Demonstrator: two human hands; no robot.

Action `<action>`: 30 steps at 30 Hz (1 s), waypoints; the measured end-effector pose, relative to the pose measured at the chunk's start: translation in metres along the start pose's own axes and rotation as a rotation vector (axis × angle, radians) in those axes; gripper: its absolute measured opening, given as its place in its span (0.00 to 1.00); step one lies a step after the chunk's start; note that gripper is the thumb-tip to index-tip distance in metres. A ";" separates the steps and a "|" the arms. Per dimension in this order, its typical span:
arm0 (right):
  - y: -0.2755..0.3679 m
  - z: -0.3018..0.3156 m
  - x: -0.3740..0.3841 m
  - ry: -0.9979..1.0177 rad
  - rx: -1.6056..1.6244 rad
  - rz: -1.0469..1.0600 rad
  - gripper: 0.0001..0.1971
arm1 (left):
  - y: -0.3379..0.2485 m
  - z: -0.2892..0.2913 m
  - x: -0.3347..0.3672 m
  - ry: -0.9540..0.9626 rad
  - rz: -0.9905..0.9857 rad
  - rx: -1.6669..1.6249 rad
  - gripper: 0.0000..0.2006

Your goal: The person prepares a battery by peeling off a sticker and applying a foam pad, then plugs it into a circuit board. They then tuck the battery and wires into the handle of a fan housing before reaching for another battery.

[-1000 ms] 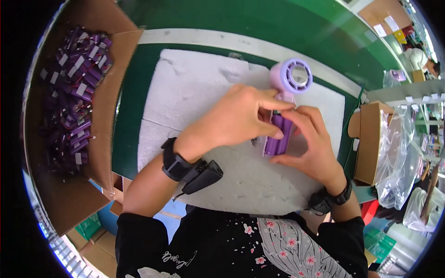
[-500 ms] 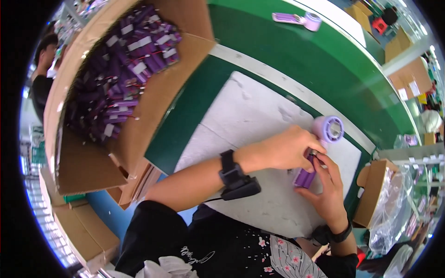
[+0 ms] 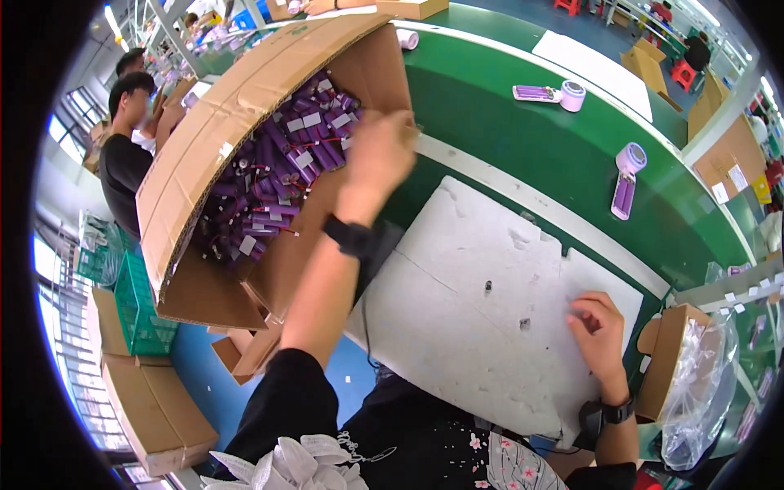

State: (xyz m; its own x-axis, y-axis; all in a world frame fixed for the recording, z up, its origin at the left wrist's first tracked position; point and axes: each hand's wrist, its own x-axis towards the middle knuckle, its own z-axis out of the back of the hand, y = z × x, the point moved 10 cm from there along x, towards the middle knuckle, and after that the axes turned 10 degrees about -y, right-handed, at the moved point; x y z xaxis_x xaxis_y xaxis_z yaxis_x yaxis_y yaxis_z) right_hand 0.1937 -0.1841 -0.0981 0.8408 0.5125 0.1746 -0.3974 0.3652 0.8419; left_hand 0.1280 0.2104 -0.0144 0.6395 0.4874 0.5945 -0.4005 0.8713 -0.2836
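My left hand [image 3: 380, 155] is up at the inner edge of a big cardboard box [image 3: 220, 110], blurred by motion, so its fingers cannot be made out. Purple battery packs [image 3: 306, 131] with white labels and red wires fill that box beside and behind the hand. Over the right side of a white foam board [image 3: 457, 327] is my right hand [image 3: 600, 331], fingers loosely curled, thumb apart, nothing visible in them. A lilac handheld fan [image 3: 629, 159], its handle opened to show purple cells, lies on the green belt beyond the board. Farther off lies a second such fan [image 3: 572, 95].
Two small dark bits [image 3: 524, 324] are on the foam board. At the right stands a cardboard box [image 3: 674, 351] with clear plastic. People [image 3: 122, 155] are at the left. A green crate [image 3: 143, 302] and stacked cartons [image 3: 163, 408] stand on the floor.
The fan has left my hands and now lies on the green belt. My left hand has swung left to the battery box; my right hand stays over the board. The view has shifted.
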 end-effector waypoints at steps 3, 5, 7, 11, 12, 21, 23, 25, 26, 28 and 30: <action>-0.016 0.000 -0.006 -0.072 0.180 -0.015 0.07 | 0.078 0.011 0.019 -0.013 0.247 0.442 0.24; 0.001 -0.007 -0.004 -0.037 0.124 0.049 0.05 | 0.108 0.010 0.021 0.087 0.287 0.616 0.24; 0.007 -0.012 0.000 -0.028 0.092 0.070 0.04 | 0.142 -0.014 0.024 0.181 0.281 0.608 0.22; 0.004 -0.004 -0.004 -0.087 0.105 0.100 0.03 | 0.141 -0.026 0.034 0.200 0.238 0.560 0.18; 0.004 -0.004 -0.004 -0.088 0.111 0.101 0.03 | 0.139 -0.025 0.036 0.168 0.223 0.540 0.17; 0.008 -0.009 -0.003 -0.053 0.138 0.106 0.04 | 0.202 0.026 0.030 -0.241 0.470 -0.257 0.15; 0.004 -0.008 -0.005 -0.050 0.133 0.093 0.04 | 0.174 0.042 0.017 -0.281 0.573 -0.524 0.15; -0.013 -0.011 -0.007 -0.037 0.358 -0.096 0.08 | 0.111 0.057 0.000 -0.278 0.515 -0.697 0.14; -0.023 -0.013 -0.009 -0.036 0.465 -0.196 0.10 | 0.072 0.056 -0.010 -0.244 0.478 -0.820 0.14; -0.013 -0.018 -0.011 -0.003 0.619 -0.197 0.14 | -0.027 0.058 -0.041 -0.067 0.236 -0.776 0.15; 0.005 -0.028 -0.012 0.027 0.762 -0.209 0.18 | -0.141 0.058 -0.085 0.257 -0.159 -0.766 0.23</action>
State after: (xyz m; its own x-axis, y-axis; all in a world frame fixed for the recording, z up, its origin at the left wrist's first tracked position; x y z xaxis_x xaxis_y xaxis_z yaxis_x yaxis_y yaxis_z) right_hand 0.1713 -0.1669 -0.1103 0.8570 0.5144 -0.0299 0.1373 -0.1722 0.9754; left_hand 0.0921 0.0427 0.0183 0.8181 0.2714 0.5069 0.2071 0.6833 -0.7001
